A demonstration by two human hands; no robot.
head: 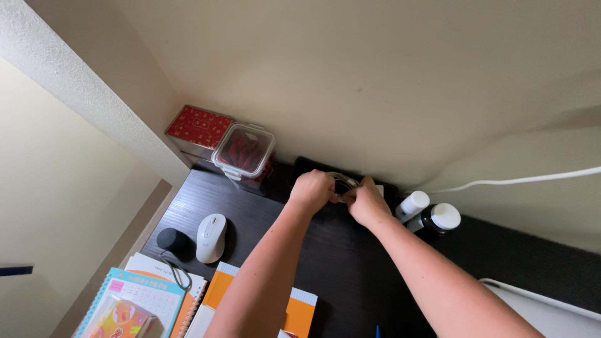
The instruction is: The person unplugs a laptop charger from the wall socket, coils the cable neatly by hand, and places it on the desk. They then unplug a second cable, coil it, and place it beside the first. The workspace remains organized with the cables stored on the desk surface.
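My left hand (311, 189) and right hand (365, 201), both curled nearly shut, pinch one pale cable (343, 179) against the black box (382, 188) at the wall edge of the desk (338, 250). Right of the box: two white-capped bottles (432, 216). Left of it: one clear lidded container (244, 153), one red tin (199, 127). Nearer me: one white mouse (211, 237), one dark round speaker (171, 240), two orange notebooks (288, 310).

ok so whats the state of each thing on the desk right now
left hand: closed on white cable
right hand: gripping the same cable
clear container: lid on
white bottle: capped
dark jar: white lid on
mouse: untouched
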